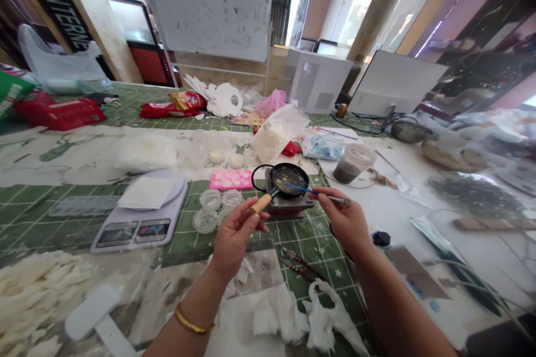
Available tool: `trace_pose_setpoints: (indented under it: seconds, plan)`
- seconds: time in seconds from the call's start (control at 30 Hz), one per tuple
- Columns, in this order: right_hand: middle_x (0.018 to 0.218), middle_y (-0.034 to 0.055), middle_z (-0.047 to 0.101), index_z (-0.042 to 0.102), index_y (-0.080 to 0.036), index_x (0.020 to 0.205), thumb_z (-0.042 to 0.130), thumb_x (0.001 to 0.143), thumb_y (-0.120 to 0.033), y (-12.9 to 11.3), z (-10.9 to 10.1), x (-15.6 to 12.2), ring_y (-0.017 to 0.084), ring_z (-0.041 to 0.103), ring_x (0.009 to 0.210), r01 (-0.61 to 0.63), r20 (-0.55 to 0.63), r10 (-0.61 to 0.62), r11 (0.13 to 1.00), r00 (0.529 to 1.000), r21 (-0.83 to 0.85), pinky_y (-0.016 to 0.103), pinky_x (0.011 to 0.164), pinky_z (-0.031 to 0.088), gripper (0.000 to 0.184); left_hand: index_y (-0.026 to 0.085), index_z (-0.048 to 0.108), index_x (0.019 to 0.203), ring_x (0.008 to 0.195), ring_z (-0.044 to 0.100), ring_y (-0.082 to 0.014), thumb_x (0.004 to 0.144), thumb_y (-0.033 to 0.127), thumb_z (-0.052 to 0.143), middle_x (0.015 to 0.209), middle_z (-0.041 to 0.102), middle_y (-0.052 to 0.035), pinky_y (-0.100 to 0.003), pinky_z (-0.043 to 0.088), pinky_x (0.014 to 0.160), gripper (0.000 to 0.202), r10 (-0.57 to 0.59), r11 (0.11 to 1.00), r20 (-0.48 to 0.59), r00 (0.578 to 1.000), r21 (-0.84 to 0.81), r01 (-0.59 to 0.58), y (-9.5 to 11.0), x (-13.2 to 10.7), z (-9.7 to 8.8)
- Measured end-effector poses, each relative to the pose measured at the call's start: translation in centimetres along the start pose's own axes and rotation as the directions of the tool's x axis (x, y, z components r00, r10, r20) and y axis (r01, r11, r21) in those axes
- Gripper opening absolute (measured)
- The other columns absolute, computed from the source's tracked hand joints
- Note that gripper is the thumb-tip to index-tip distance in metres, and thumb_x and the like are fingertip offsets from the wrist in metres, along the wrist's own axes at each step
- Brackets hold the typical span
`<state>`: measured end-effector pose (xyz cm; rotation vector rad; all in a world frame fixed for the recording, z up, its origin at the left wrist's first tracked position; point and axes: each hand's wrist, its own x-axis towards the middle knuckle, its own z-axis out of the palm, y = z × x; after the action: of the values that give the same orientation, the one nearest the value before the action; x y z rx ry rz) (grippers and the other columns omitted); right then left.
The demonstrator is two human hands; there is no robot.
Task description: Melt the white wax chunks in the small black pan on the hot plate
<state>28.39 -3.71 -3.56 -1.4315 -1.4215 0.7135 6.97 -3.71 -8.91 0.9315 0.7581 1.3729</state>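
My left hand [238,228] grips the wooden handle [260,203] of a small black pan [307,172], its fingers closed round the end. The pan rests on a small dark burner [288,207] and holds a clear liquid with a few pale bits. Pinched in my right hand [345,220] is a thin blue stick [302,188], its tip reaching into the pan. Left of the pan lies a pink mould [230,179] with white filled shapes. Several clear round cups [205,220] stand in front of the mould.
A kitchen scale [178,215] with a white sheet on it is at left. Pale flakes [37,284] lie front left. Scissors [299,265] and crumpled tissue [280,315] are near my arms. A plastic cup [354,163] of dark matter stands at right.
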Motion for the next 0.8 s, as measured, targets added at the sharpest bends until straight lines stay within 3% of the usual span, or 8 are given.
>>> trace_pose_setpoints:
  seconds: [0.13,0.27,0.5,0.57,0.63,0.73,0.8]
  plan:
    - [0.072,0.0042,0.068,0.062,-0.016,0.088,0.058,0.072,-0.038,2.9,-1.2,1.1,0.016,0.063,0.074,-0.136,-0.141,0.170,0.966,0.975,0.221,0.033,0.075,0.047,0.028,0.018,0.055,0.107,0.061,0.058,-0.0112,0.073,0.025,0.060,0.080,0.066,-0.0038,-0.030,0.047,0.065,0.035,-0.009,1.000,-0.004,1.000,-0.007,0.009,0.1,0.0,0.1]
    - [0.066,0.0027,0.066,0.063,-0.015,0.082,0.063,0.067,-0.036,3.6,-3.4,1.7,0.014,0.061,0.064,-0.105,-0.260,0.215,0.920,0.942,0.379,0.031,0.068,0.049,0.026,0.018,0.055,0.107,0.061,0.058,-0.0113,0.073,0.025,0.059,0.081,0.066,-0.0043,-0.030,0.047,0.065,0.035,-0.001,1.000,0.003,1.000,-0.017,0.001,-0.1,0.0,0.0]
    - [0.066,0.0028,0.065,0.062,-0.015,0.080,0.060,0.069,-0.039,2.2,0.6,3.0,0.012,0.060,0.064,-0.152,-0.085,0.208,0.889,0.975,0.432,0.029,0.068,0.049,0.026,0.019,0.055,0.108,0.061,0.058,-0.0103,0.073,0.024,0.059,0.081,0.066,-0.0036,-0.029,0.048,0.066,0.036,0.002,1.000,0.006,1.000,0.004,-0.002,-0.1,0.0,-0.1]
    - [0.064,0.0030,0.064,0.062,-0.014,0.078,0.062,0.068,-0.038,2.8,0.5,3.2,0.012,0.060,0.061,-0.172,-0.092,0.230,0.892,0.969,0.418,0.029,0.065,0.049,0.027,0.019,0.054,0.109,0.062,0.059,-0.0105,0.074,0.023,0.059,0.082,0.066,-0.0038,-0.029,0.048,0.066,0.036,0.006,1.000,0.012,1.000,0.006,-0.007,-0.1,0.0,-0.1]
    - [0.062,0.0020,0.063,0.062,-0.013,0.077,0.063,0.066,-0.036,3.3,-1.0,3.0,0.011,0.058,0.058,-0.176,-0.141,0.252,0.896,0.957,0.408,0.028,0.063,0.049,0.026,0.018,0.054,0.109,0.062,0.059,-0.0107,0.074,0.022,0.058,0.082,0.066,-0.0040,-0.029,0.047,0.066,0.035,0.010,1.000,0.015,1.000,0.004,-0.010,-0.1,0.0,-0.1]
    - [0.062,-0.0015,0.060,0.059,-0.017,0.076,0.064,0.066,-0.035,2.9,-4.7,1.9,0.010,0.057,0.058,-0.116,-0.306,0.245,0.915,0.920,0.386,0.027,0.064,0.048,0.021,0.018,0.054,0.108,0.062,0.059,-0.0111,0.074,0.022,0.058,0.083,0.066,-0.0043,-0.030,0.047,0.066,0.034,0.004,1.000,0.019,1.000,-0.008,-0.004,-0.1,0.0,0.0]
    - [0.062,-0.0010,0.059,0.058,-0.017,0.072,0.061,0.069,-0.036,1.8,-7.2,0.6,0.010,0.056,0.057,0.026,-0.505,0.095,0.974,0.858,0.227,0.029,0.064,0.048,0.020,0.018,0.054,0.108,0.062,0.059,-0.0114,0.074,0.022,0.058,0.083,0.066,-0.0045,-0.030,0.047,0.066,0.034,0.002,1.000,0.017,1.000,-0.013,-0.002,-0.1,0.0,0.0]
